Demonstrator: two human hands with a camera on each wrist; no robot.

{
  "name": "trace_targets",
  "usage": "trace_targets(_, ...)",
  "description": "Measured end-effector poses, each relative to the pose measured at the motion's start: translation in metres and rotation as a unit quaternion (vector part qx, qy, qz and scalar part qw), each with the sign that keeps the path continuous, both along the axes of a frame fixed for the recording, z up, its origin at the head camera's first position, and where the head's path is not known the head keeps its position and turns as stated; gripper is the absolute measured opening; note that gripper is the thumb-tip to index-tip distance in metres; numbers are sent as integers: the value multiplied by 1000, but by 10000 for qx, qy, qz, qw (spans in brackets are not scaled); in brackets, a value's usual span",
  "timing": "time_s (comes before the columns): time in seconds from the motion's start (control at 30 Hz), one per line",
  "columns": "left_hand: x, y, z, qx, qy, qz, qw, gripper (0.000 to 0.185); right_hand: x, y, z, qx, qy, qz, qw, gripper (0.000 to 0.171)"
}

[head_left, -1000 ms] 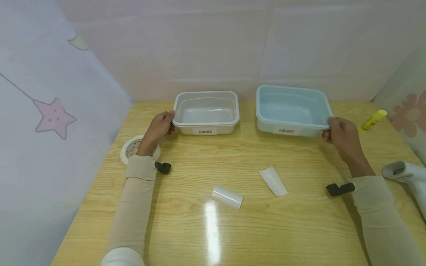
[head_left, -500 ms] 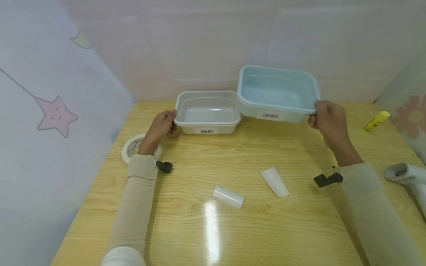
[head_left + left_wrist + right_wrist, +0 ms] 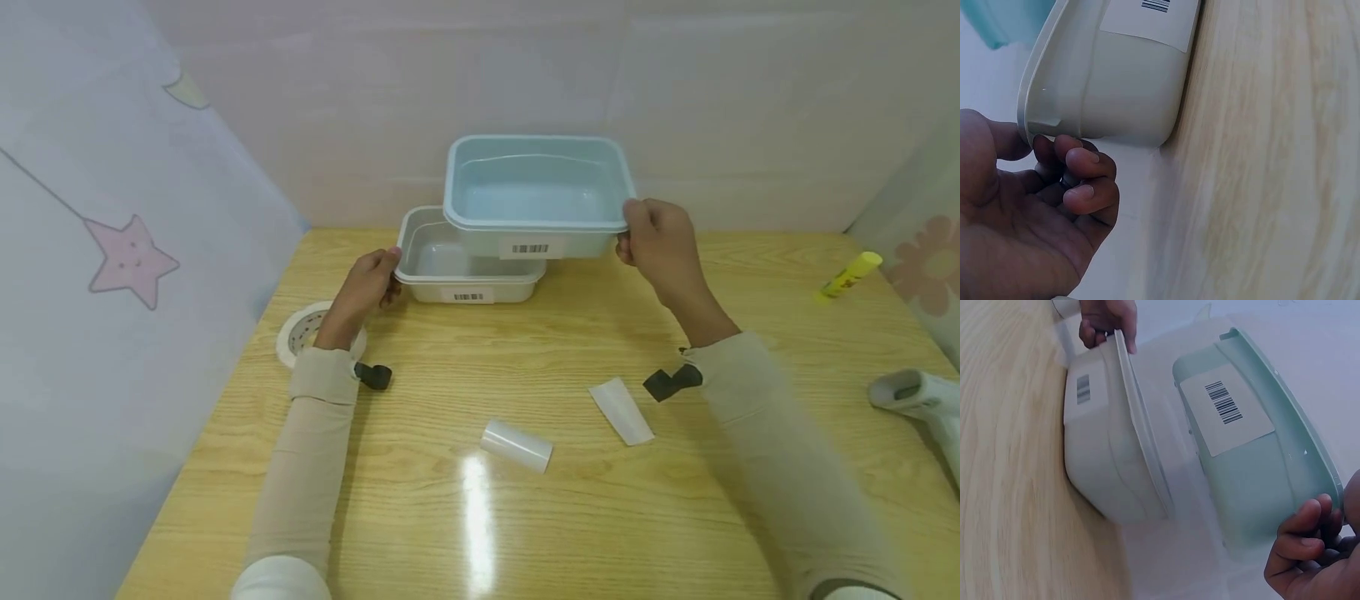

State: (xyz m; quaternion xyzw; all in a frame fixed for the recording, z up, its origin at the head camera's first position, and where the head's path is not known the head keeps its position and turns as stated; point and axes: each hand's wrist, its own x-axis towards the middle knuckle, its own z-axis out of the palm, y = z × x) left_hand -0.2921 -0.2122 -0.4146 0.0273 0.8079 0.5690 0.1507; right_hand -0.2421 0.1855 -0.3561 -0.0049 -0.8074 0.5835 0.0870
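Note:
My left hand (image 3: 367, 287) pinches the left rim of a white plastic container (image 3: 472, 291), which stands on the table at the back and has a barcode label on its front. In the left wrist view the thumb and curled fingers (image 3: 1091, 194) meet at that rim. My right hand (image 3: 663, 246) grips the right rim of a light blue container (image 3: 540, 196), also with a barcode label. This blue container is held in the air above the white one and a little to its right, covering part of its opening. The right wrist view shows a gap between the blue container (image 3: 1241, 437) and the white container (image 3: 1100, 431).
A roll of tape (image 3: 288, 337) lies under my left wrist. Two pieces of whitish film or paper, one curled (image 3: 516, 446) and one flatter (image 3: 622, 412), lie mid-table. At right are a yellow glue stick (image 3: 851, 275) and a white handheld device (image 3: 918, 400). A wall closes the back.
My right hand has lifted the blue container off the table's right side and carried it left, over the white container. The left hand keeps its grip on the white container's rim.

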Motion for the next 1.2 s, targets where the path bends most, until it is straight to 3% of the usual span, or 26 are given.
trace_targets(0.47,-3,5,0,-16,341,61,9994,40,-17,-63,-25,-92,67,10,9999,44)
trace_targets(0.77,-5,11,-1,-8,342,157,9993,38,-18,-72,-31,52,-9,-27,10000,44)
trace_targets(1.03,-4,11,0,94,344,29,9994,40,-18,-75,-38,183,57,-5,9998,42)
trace_targets(1.2,-8,10,-5,172,276,103,9994,39,-20,-78,-43,407,78,-73,9991,42)
